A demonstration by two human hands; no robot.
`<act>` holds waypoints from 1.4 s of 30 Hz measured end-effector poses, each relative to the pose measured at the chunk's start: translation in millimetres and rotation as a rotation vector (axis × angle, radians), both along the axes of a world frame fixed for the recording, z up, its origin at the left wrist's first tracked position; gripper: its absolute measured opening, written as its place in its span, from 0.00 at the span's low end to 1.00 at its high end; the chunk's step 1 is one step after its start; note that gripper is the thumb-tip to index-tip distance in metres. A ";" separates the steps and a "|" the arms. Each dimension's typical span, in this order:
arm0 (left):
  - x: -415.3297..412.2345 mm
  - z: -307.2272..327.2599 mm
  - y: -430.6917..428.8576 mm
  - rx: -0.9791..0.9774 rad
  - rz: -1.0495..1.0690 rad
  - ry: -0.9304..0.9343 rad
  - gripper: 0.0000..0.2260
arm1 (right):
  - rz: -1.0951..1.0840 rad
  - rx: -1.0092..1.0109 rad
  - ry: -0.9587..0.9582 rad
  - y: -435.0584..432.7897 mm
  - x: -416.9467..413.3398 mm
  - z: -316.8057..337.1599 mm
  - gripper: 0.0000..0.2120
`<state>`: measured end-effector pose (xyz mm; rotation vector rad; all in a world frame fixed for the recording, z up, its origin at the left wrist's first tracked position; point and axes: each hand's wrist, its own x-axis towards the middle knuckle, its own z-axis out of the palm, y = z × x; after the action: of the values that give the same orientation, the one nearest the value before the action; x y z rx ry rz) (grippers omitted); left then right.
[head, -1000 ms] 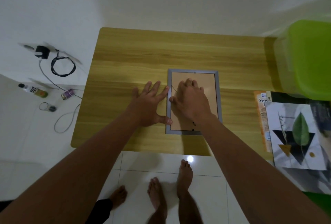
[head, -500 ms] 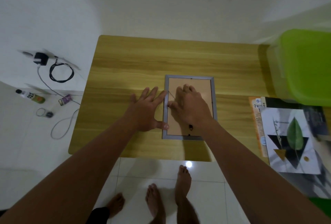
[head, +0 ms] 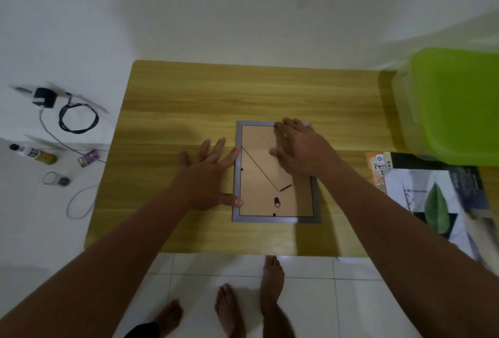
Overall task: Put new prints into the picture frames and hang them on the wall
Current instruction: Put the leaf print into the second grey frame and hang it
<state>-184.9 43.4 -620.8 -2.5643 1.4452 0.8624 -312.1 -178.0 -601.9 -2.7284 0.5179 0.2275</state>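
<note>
The left hand [head: 208, 175] lies flat on the table with the fingers straight and spread. Its forefinger and its thumb touch the left side of the grey rectangular picture frame [head: 270, 219]. The right hand [head: 299, 151] also lies flat, fingers straight, on the brown backing board [head: 256, 200] near the upper right corner of the frame, and its fingertips reach the top edge. The two hands are apart and neither one grips anything.

The frame lies with its back up near the middle of the light wooden table [head: 216, 94]. A thin black line runs slantwise across the board.

At the right edge of the table lies a white print with a green leaf [head: 432, 202], beside an orange booklet [head: 375, 167], and behind them stands a green plastic box [head: 456, 105]. On the white floor at the left are a black charger with cable [head: 44, 97] and a small bottle [head: 33, 152].
</note>
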 end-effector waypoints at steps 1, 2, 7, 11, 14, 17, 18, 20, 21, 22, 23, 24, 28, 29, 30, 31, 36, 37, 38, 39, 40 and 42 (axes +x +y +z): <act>0.2 -0.1 0.0 -0.002 0.000 0.000 0.55 | 0.008 -0.006 -0.004 -0.1 -0.8 -1.0 0.29; 0.4 -0.5 -0.1 -0.003 -0.001 0.001 0.54 | 0.012 -0.015 -0.010 0.1 -1.5 -1.5 0.29; 1.1 -2.4 0.2 -0.010 0.004 0.009 0.54 | 0.051 -0.067 0.022 -1.6 0.6 -7.2 0.28; 0.7 -1.4 -0.7 -0.007 0.006 0.008 0.54 | 0.084 -0.130 0.060 -6.6 5.1 -12.0 0.30; 0.6 -1.1 -0.1 -0.005 0.002 0.001 0.54 | 0.101 -0.139 0.110 -7.7 6.8 -11.1 0.35; 0.6 -2.4 -1.6 -0.002 0.006 0.002 0.54 | 0.099 -0.137 0.108 -7.4 4.4 -14.2 0.31; 0.6 -1.8 -1.7 0.000 0.008 0.003 0.54 | 0.090 -0.117 0.097 -6.5 3.4 -14.1 0.31; 0.0 0.1 -2.0 0.006 0.015 0.009 0.54 | 0.025 -0.053 0.066 -0.1 -1.9 -12.6 0.33; -0.3 0.9 -2.2 0.009 0.016 0.011 0.54 | -0.038 -0.014 0.047 6.5 -6.6 -11.3 0.35; -0.8 1.6 -2.2 0.011 0.015 0.010 0.54 | -0.111 0.015 0.030 15.9 -12.7 -10.1 0.38; -1.2 2.7 -1.6 0.013 0.015 0.006 0.55 | -0.173 0.020 0.016 26.6 -19.4 -10.7 0.39; -1.3 3.4 -1.8 0.014 0.017 0.003 0.55 | -0.224 0.003 0.014 38.0 -26.6 -11.3 0.39; 0.1 2.4 -2.9 0.026 0.027 0.025 0.55 | -0.423 -0.047 0.055 68.0 -53.9 -16.6 0.43; 0.4 1.9 -3.4 0.030 0.027 0.025 0.55 | -0.457 -0.042 0.049 70.2 -59.0 -17.0 0.44; 0.7 1.5 -3.3 0.036 0.023 0.020 0.55 | -0.488 -0.032 0.038 71.8 -63.2 -17.0 0.45; 0.9 1.1 -2.9 0.040 0.020 0.014 0.55 | -0.511 -0.024 0.022 73.1 -66.8 -17.5 0.45; 2.1 -0.9 -2.3 0.028 0.021 0.017 0.55 | -0.542 0.042 -0.048 75.8 -74.6 -20.1 0.43; 2.4 -1.6 -2.2 0.025 0.019 0.017 0.55 | -0.542 0.054 -0.058 76.3 -75.3 -20.8 0.43; 2.9 -2.5 -2.1 0.021 0.017 0.018 0.55 | -0.537 0.065 -0.064 76.8 -76.1 -22.3 0.43; 2.9 -3.6 -1.9 0.017 0.014 0.017 0.55 | -0.528 0.069 -0.068 77.4 -77.1 -24.0 0.44; 2.7 -4.6 -1.6 0.016 0.009 0.014 0.55 | -0.522 0.071 -0.074 77.9 -78.0 -25.1 0.44; 2.5 -5.7 -1.1 0.018 0.003 0.007 0.55 | -0.518 0.069 -0.086 78.2 -78.4 -27.7 0.43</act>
<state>-182.4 42.3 -626.6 -2.5535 1.4296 0.8819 -390.5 -99.8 -629.6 -2.4214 1.1350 -0.0070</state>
